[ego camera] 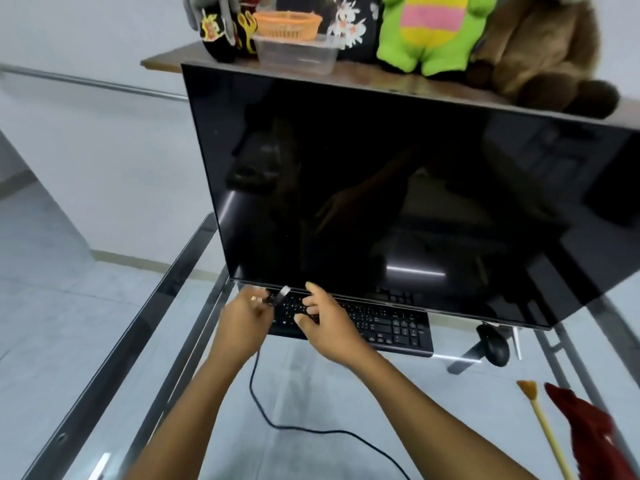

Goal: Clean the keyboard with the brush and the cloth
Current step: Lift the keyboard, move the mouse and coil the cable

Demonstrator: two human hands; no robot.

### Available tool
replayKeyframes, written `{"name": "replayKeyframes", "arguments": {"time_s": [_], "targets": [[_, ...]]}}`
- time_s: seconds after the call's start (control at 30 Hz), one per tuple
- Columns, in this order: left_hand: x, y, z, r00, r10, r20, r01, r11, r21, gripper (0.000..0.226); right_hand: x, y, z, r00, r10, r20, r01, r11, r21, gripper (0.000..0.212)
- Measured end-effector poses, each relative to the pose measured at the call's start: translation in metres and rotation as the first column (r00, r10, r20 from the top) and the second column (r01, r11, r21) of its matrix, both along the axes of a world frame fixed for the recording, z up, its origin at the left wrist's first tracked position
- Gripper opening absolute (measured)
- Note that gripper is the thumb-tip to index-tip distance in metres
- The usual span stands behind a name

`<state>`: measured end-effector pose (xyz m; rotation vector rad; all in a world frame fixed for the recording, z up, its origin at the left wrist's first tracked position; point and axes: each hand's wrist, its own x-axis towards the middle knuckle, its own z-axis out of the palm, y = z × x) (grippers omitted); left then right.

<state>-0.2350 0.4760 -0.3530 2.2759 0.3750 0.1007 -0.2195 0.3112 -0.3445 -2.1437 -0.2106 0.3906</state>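
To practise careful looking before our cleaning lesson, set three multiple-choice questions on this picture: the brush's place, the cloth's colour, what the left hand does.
1. Where is the brush? A on the keyboard; B on the glass desk beside the cloth; C in a hand.
2. The cloth's colour? A red; B blue; C white.
3. The left hand: A lies flat, empty; B grips the mouse; C pinches a cable plug.
Answers: 1 B, it lies on the glass, left of the cloth; 2 A, plainly dark red; 3 C, the silver plug shows at its fingers.
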Motion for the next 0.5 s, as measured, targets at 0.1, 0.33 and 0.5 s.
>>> {"name": "replayKeyframes", "arguments": {"time_s": [0.1, 0.33, 0.5], "targets": [[0.018, -0.042, 0.067, 0.988, -0.082, 0.129, 0.109, 0.969, -0.219, 0.019, -0.001, -0.015, 0.035, 0.931, 0.131, -0.342, -0.016, 0.948, 0.319, 0.082], [0.020, -0.101, 0.132, 0.806, -0.474, 0.353, 0.500, 0.866, 0.021, 0.013, -0.021, -0.083, 0.132, 0.997, 0.025, -0.073, 0.003, 0.933, 0.359, 0.026], [-0.007, -0.150, 0.165, 0.807, -0.508, 0.302, 0.576, 0.790, -0.210, 0.034, -0.035, -0.144, 0.181, 0.987, -0.034, 0.159, 0.003, 0.982, 0.190, 0.027]]}}
